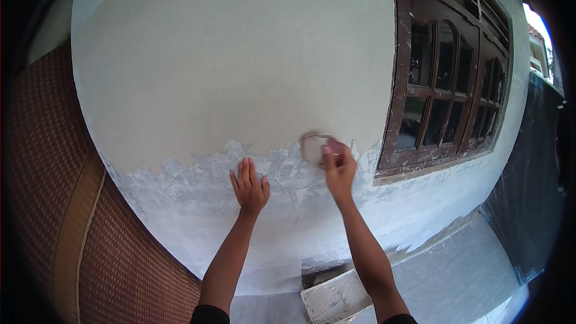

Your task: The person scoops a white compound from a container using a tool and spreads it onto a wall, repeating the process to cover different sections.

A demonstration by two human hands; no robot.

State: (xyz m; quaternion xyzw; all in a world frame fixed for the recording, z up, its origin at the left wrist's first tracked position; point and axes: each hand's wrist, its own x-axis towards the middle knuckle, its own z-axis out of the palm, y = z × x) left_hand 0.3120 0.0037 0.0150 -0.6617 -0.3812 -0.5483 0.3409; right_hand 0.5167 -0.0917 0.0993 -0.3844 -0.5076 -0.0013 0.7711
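My left hand (249, 186) lies flat on the wall (240, 72), fingers stretched out, just below the ragged line where the cream coat meets rough grey-white plaster. My right hand (341, 173) is closed around a small flat piece, pale with reddish-brown edges (314, 147), held against the wall along that same line. Motion blurs the piece, so its exact kind cannot be made out. Cracks and flaking patches (282, 174) show in the plaster between my hands.
A brown wooden window (441, 90) with glass panes is to the right. Brown woven panels (120, 246) stand at the left. Below are a whitish, plaster-stained rectangular tray or board (336, 296) and the grey floor (456, 264). A dark sheet (528, 168) hangs far right.
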